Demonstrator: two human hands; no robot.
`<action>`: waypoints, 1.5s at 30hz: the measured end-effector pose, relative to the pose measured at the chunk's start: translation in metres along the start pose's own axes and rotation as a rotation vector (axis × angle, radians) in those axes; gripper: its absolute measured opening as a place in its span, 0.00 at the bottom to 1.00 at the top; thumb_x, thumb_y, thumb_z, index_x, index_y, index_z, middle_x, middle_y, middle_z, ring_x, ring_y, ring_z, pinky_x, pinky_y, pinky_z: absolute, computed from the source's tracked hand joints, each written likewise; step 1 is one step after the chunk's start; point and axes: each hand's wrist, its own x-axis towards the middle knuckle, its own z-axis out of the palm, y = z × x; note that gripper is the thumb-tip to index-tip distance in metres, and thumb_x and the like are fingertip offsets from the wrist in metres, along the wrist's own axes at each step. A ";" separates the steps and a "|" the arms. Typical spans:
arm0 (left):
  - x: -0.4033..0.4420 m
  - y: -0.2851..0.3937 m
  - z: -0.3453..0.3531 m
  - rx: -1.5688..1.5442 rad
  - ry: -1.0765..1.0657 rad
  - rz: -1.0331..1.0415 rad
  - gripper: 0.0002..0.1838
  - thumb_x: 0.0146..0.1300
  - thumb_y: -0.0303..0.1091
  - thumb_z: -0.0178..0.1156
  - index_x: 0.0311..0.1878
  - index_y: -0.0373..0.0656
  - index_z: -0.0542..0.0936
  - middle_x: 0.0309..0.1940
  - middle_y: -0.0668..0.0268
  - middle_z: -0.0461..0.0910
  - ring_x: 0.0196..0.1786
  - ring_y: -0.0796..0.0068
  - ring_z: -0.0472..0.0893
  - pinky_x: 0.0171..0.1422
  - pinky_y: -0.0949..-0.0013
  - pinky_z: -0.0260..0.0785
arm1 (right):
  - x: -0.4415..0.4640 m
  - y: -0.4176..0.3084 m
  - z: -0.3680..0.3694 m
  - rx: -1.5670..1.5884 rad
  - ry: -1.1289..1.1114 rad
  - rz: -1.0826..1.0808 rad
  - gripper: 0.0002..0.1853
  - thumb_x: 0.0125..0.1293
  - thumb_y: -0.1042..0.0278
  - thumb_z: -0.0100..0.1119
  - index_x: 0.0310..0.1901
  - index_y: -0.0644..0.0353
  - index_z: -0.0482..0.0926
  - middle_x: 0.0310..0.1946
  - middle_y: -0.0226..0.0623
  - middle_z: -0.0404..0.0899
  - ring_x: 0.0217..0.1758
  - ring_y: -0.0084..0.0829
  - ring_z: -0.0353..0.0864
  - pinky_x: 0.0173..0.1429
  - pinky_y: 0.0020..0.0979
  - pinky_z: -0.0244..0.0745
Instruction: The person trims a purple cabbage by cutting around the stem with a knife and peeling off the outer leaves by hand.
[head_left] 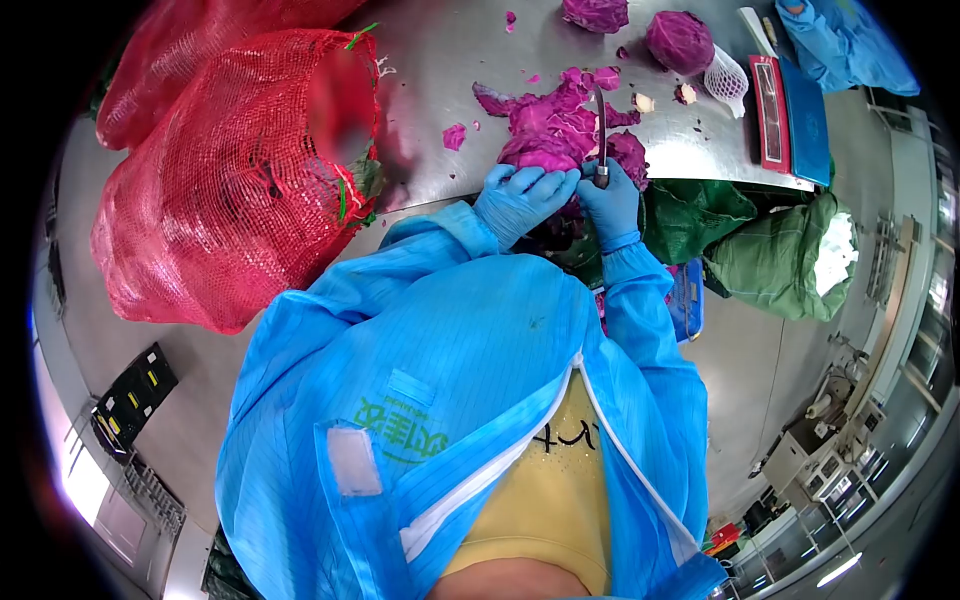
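Observation:
My left hand (522, 203), in a blue glove, rests with curled fingers against the near side of a purple cabbage (545, 145) at the table's front edge. Loose purple leaves spread around and behind that cabbage. My right hand (612, 205), also gloved in blue, is closed round the handle of a knife (601, 130). The thin, curved blade points away from me over the leaves. What lies under my fingers is hidden.
Red mesh sacks (230, 190) bulge at the left of the metal table (430, 100). Whole cabbages (680, 42), a white foam net (727, 80) and a blue box (803, 125) lie at the back right. Green sacks (785, 260) and a blue crate (687, 300) stand below.

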 end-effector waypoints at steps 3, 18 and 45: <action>0.002 -0.006 -0.002 0.034 -0.018 -0.049 0.29 0.53 0.35 0.58 0.61 0.66 0.75 0.48 0.82 0.68 0.52 0.78 0.67 0.53 0.62 0.54 | -0.009 -0.014 0.009 0.087 0.065 0.094 0.10 0.56 0.69 0.64 0.38 0.61 0.76 0.23 0.28 0.76 0.20 0.16 0.72 0.22 0.21 0.67; -0.011 -0.023 -0.014 -0.045 -0.066 -0.022 0.30 0.52 0.32 0.61 0.60 0.71 0.76 0.53 0.87 0.71 0.56 0.76 0.63 0.58 0.67 0.49 | -0.020 -0.002 0.026 0.205 0.085 0.032 0.13 0.63 0.64 0.63 0.41 0.63 0.73 0.23 0.30 0.76 0.20 0.18 0.73 0.23 0.22 0.69; 0.002 -0.036 -0.023 -0.209 -0.206 -0.188 0.47 0.31 0.41 0.74 0.64 0.68 0.72 0.59 0.81 0.70 0.56 0.71 0.63 0.57 0.61 0.50 | -0.017 0.006 0.042 0.175 0.201 0.054 0.20 0.57 0.57 0.69 0.45 0.62 0.79 0.31 0.31 0.80 0.31 0.20 0.76 0.39 0.23 0.74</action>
